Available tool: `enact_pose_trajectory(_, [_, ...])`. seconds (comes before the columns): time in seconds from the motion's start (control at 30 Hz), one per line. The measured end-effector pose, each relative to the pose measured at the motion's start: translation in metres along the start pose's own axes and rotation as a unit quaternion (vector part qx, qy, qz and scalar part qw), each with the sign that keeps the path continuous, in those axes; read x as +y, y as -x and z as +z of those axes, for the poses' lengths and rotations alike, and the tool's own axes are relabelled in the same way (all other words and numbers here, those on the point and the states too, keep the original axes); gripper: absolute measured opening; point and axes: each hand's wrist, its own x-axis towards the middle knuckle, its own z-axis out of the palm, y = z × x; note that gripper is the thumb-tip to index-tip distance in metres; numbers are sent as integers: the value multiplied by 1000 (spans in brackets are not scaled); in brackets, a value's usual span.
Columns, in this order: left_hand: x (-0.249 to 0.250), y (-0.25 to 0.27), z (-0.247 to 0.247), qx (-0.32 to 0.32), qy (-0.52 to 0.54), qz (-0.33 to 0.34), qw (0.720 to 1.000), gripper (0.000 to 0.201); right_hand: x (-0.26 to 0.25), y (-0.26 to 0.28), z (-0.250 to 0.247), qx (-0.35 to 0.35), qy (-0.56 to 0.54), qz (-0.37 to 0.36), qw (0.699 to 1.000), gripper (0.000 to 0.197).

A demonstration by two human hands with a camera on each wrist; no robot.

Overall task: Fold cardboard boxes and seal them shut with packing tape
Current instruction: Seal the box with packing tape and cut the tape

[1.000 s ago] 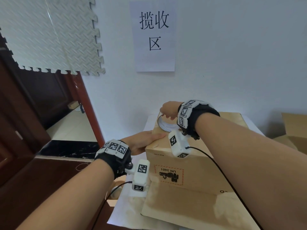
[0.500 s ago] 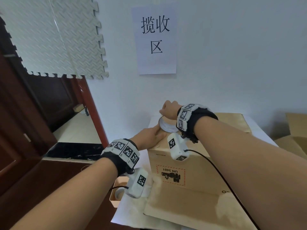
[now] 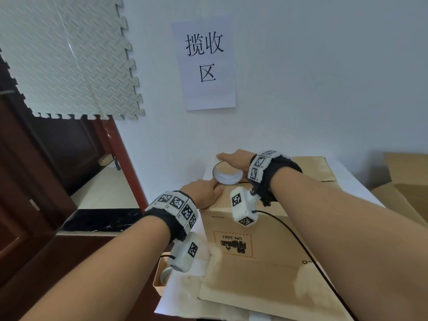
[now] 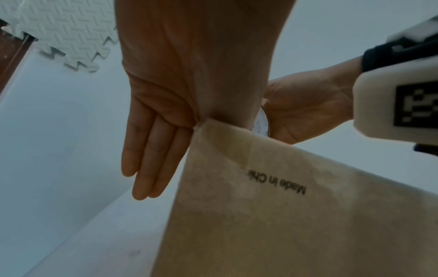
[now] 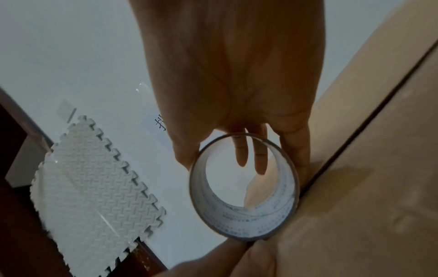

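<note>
A brown cardboard box (image 3: 266, 232) stands on the white table, its top flaps closed along a seam (image 5: 369, 120). A nearly used-up tape roll (image 3: 228, 174) (image 5: 244, 187) stands on edge at the box's top left edge, by the seam's end. My right hand (image 3: 234, 158) grips the roll, thumb outside and two fingers (image 5: 241, 153) through its core. My left hand (image 3: 203, 192) rests over the box's near-left top corner; its fingers (image 4: 147, 159) point straight down beside the left wall. Its thumb lies on top, close to the roll.
A flat sheet of cardboard (image 3: 266, 290) lies under the box toward me. A small tray (image 3: 158, 279) with another tape roll sits at the table's left edge. More cardboard boxes (image 3: 407, 181) stand at the right. A wall is close behind, a dark wooden door (image 3: 46, 181) left.
My left hand has slid along the box's left top edge, nearer the roll. My right hand still holds the roll at that edge. The head view has shifted a little.
</note>
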Motion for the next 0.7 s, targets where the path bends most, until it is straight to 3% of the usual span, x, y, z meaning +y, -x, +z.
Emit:
enact_pose_trajectory(0.13, [3,1,0,0,-39,-12,999,54,-6,-5,4,40,36,-8,999,44])
enact_pose_trajectory(0.33, [6,2,-4,7,-60,-21,998,56,-13,5,-3,62,120,2,991,51])
enact_pose_trajectory(0.47, [6,5,-7,-2,-61,-20,998,55,2,8,-15,69,141,-41,987,35])
enact_pose_trajectory(0.6, [8,3,-5,-2,-78,-21,997,53,4,10,-14,54,169,-39,983,44])
enact_pose_trajectory(0.7, [10,2,-1,10,-29,-31,999,50,-1,8,-9,29,201,4,979,56])
